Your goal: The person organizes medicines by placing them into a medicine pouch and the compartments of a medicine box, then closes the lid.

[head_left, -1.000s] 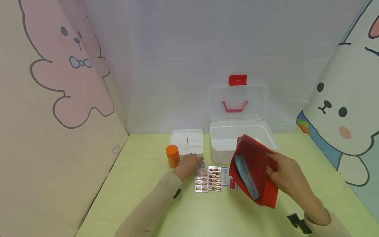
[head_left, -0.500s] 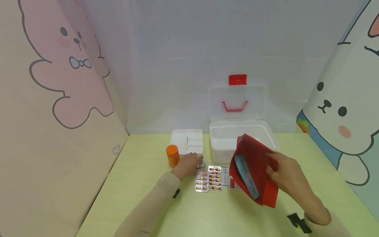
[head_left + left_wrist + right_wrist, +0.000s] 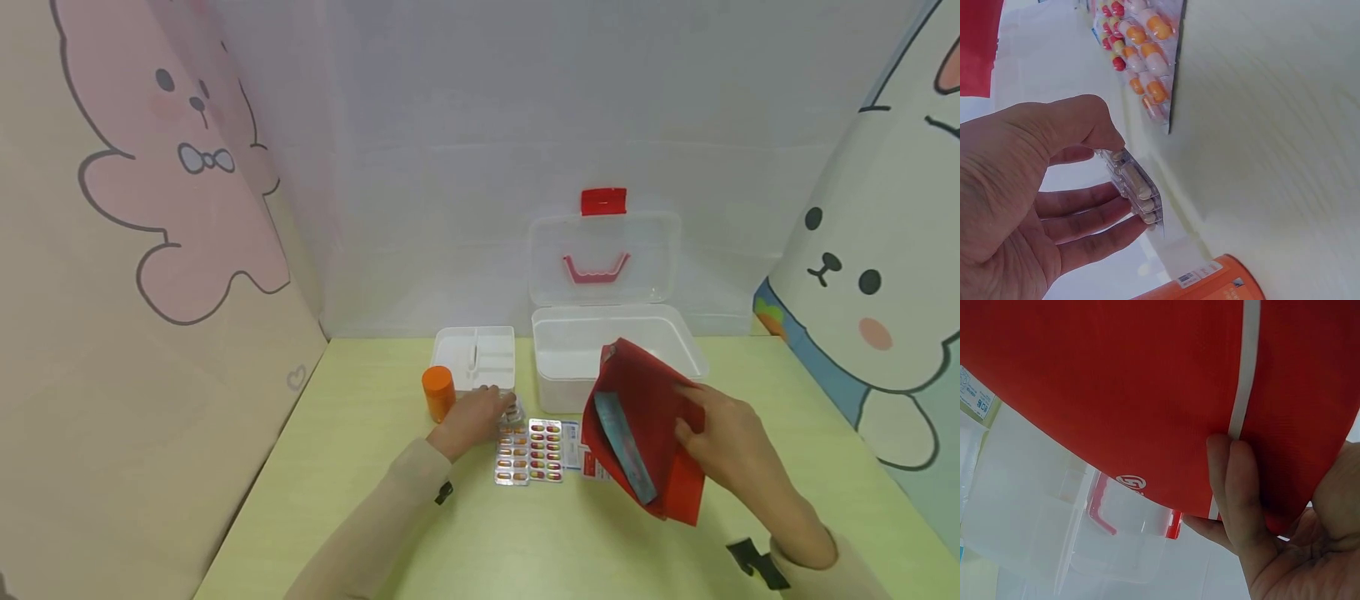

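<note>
My left hand (image 3: 471,421) pinches a small blister pack (image 3: 1138,190) of pale capsules between thumb and fingers, seen edge-on in the left wrist view. Just in front of it lie a blister pack of orange-and-white capsules (image 3: 512,463) and another with red-and-yellow capsules (image 3: 545,451). In my right hand (image 3: 731,437) is a red fabric pouch (image 3: 651,396), gripped at its right side and tilted with its mouth gaping. A light-blue flat packet (image 3: 625,448) sits inside. The right wrist view shows the pouch's outside, with a pale stripe (image 3: 1245,375) and a white logo.
An orange bottle (image 3: 438,393) stands left of the left hand, before a white compartment tray (image 3: 452,358). Behind the pouch is a white translucent box (image 3: 567,396), its lid (image 3: 645,250) raised. A red-and-white card (image 3: 593,467) and a blue-and-white packet (image 3: 570,446) lie partly under the pouch.
The left hand has shifted very slightly, and more of the small blister pack shows beside its fingers. The right hand and the pouch hold still.
</note>
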Motion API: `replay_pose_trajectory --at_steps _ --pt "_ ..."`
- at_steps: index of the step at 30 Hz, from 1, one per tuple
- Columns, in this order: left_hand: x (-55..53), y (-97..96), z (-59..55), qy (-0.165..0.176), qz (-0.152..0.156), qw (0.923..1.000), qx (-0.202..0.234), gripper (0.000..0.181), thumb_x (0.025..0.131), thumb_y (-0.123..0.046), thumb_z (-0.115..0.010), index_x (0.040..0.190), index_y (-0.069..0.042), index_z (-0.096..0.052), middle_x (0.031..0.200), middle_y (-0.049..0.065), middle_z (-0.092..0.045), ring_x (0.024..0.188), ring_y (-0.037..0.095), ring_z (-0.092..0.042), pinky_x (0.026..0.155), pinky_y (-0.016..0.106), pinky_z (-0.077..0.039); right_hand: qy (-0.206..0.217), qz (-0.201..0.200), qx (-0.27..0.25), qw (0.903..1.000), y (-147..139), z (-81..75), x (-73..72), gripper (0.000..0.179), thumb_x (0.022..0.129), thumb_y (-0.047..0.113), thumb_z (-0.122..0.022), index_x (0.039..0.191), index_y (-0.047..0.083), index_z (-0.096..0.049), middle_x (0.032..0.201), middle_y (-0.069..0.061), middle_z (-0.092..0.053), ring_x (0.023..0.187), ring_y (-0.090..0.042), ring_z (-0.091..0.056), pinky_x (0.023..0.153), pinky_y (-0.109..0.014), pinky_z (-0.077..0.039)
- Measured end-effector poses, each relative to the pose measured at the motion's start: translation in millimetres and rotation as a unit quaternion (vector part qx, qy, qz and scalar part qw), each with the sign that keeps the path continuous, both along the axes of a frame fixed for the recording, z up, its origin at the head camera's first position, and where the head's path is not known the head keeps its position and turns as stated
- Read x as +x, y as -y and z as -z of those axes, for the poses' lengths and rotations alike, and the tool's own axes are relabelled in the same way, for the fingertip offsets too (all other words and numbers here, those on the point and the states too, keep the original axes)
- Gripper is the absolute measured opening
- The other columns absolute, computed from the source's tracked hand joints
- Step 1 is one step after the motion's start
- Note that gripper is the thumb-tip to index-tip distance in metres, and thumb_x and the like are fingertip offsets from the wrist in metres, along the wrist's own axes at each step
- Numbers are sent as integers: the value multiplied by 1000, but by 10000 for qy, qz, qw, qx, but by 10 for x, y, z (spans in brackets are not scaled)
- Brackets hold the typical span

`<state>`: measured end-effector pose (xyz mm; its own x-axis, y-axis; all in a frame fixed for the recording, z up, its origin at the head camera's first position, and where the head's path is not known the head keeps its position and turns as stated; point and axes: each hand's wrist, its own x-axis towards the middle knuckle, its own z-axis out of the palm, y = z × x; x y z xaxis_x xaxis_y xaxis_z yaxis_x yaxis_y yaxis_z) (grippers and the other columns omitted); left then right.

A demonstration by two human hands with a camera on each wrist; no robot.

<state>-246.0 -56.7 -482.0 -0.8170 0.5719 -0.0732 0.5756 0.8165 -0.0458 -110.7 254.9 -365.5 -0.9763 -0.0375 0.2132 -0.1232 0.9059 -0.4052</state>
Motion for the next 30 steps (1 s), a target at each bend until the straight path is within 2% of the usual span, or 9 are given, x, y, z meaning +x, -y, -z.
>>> replay_pose_trajectory --at_steps 8,16,25,30 --pt "78 68 -162 -40 -62 9986 529 59 79 -22 -82 132 -19 -57 104 4 -62 86 17 -56 78 28 -54 -109 3 -1 9999 15 -17 31 44 82 2 -65 123 -11 -59 110 -30 -65 77 -30 -61 62 -41 -57" --pt "108 191 -395 188 -127 9915 1279 60 79 -17 -78 134 -18 -55 109 4 -64 87 15 -56 76 26 -52 -157 11 -17 9999 20 -32 45 44 82 2 -66 124 -10 -59 111 -30 -65 80 -33 -63 64 -44 -58" --pt "101 333 -586 607 -309 9743 2146 62 81 -13 -70 140 -17 -50 125 10 -61 99 20 -60 83 35 -54 -72 61 -44 9999 36 -53 42 46 82 2 -67 125 -11 -58 111 -31 -64 82 -37 -64 65 -47 -59" --pt "110 381 -671 789 -294 9601 2666 61 80 -13 -68 139 -16 -51 130 10 -60 102 21 -59 83 36 -52 -61 73 -97 9999 53 -67 63 46 82 3 -67 126 -10 -57 112 -30 -64 83 -37 -64 65 -46 -59"
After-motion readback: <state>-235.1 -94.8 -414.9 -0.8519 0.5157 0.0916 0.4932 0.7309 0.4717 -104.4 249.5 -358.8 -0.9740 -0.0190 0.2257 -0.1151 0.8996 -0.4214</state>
